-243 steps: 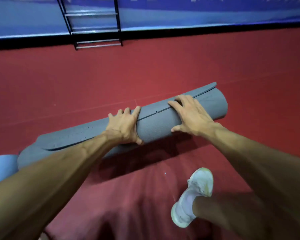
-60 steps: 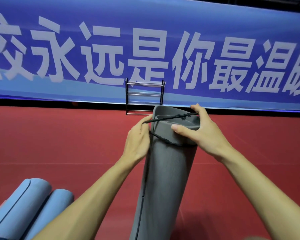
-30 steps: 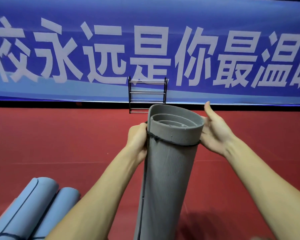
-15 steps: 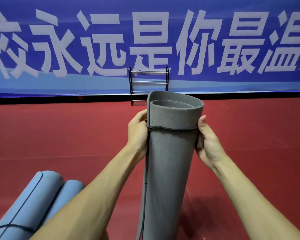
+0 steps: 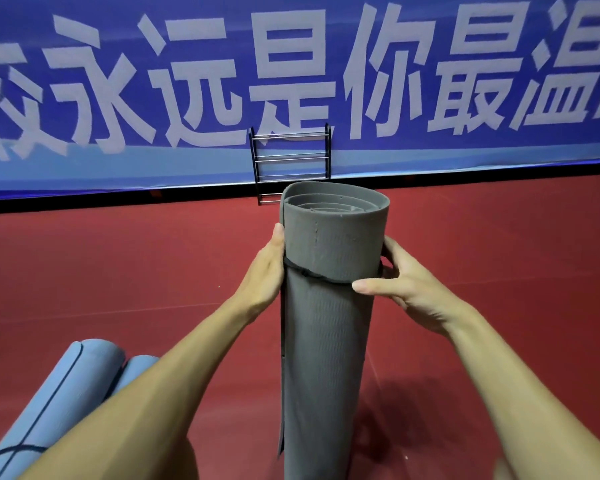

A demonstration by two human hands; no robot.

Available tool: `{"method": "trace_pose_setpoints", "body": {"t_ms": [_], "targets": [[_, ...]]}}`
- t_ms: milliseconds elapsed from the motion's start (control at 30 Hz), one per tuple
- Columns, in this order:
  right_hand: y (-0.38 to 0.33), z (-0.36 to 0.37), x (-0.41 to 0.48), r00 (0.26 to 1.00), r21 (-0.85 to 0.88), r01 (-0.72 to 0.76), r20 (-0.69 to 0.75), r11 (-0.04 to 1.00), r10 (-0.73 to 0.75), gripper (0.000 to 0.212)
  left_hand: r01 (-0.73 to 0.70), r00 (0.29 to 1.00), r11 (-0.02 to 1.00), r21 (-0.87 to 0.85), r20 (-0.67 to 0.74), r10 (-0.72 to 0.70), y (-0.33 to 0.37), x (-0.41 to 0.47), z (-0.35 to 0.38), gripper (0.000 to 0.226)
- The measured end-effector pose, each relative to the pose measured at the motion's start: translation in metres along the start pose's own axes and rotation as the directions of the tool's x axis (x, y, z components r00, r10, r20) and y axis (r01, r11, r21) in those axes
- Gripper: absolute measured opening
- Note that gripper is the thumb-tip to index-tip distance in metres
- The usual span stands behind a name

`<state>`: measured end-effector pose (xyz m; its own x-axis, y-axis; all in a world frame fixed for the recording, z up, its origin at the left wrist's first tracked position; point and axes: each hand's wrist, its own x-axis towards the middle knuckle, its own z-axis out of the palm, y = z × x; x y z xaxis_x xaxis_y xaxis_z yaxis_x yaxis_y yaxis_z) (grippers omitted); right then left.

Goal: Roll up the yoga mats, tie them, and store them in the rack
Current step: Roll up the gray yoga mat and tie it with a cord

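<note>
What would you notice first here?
A rolled grey foam yoga mat stands upright in the middle, held by the left hand and right hand, with a thin black cord around it. Behind is a huge blue banner with white characters, and two rolled light blue mats lie at lower left.

Even, moderately bright indoor light, seemingly from overhead. Soft dark shadow on red floor (image 5: 392,414) just right of upright grey mat (image 5: 326,358). Lettering on banner (image 5: 201,157) slightly soft, bowed toward frame edges by wide-angle lens. Forearms (image 5: 136,410) in lower corners stretched, faintly blurred.
</note>
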<state>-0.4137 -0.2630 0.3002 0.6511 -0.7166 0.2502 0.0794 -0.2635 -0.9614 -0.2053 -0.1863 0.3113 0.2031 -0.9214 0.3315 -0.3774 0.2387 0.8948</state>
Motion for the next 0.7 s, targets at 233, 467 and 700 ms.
{"method": "trace_pose_setpoints", "body": {"t_ms": [233,467,700], "targets": [[0.004,0.017,0.004,0.993,-0.032,-0.067,-0.098,0.997,0.064,0.113,0.151,0.982,0.985,-0.081,0.127,-0.140,-0.024,-0.004,-0.002,0.046],[0.020,0.021,0.008,0.990,-0.168,-0.136,0.016,0.976,0.140,0.076,0.238,0.971,0.950,-0.204,0.087,-0.225,-0.043,0.003,-0.014,0.034],[0.017,0.031,0.018,0.970,-0.067,-0.005,-0.243,0.998,-0.012,0.127,-0.125,0.992,0.992,0.033,0.032,0.124,-0.038,0.002,-0.017,0.072]]}}
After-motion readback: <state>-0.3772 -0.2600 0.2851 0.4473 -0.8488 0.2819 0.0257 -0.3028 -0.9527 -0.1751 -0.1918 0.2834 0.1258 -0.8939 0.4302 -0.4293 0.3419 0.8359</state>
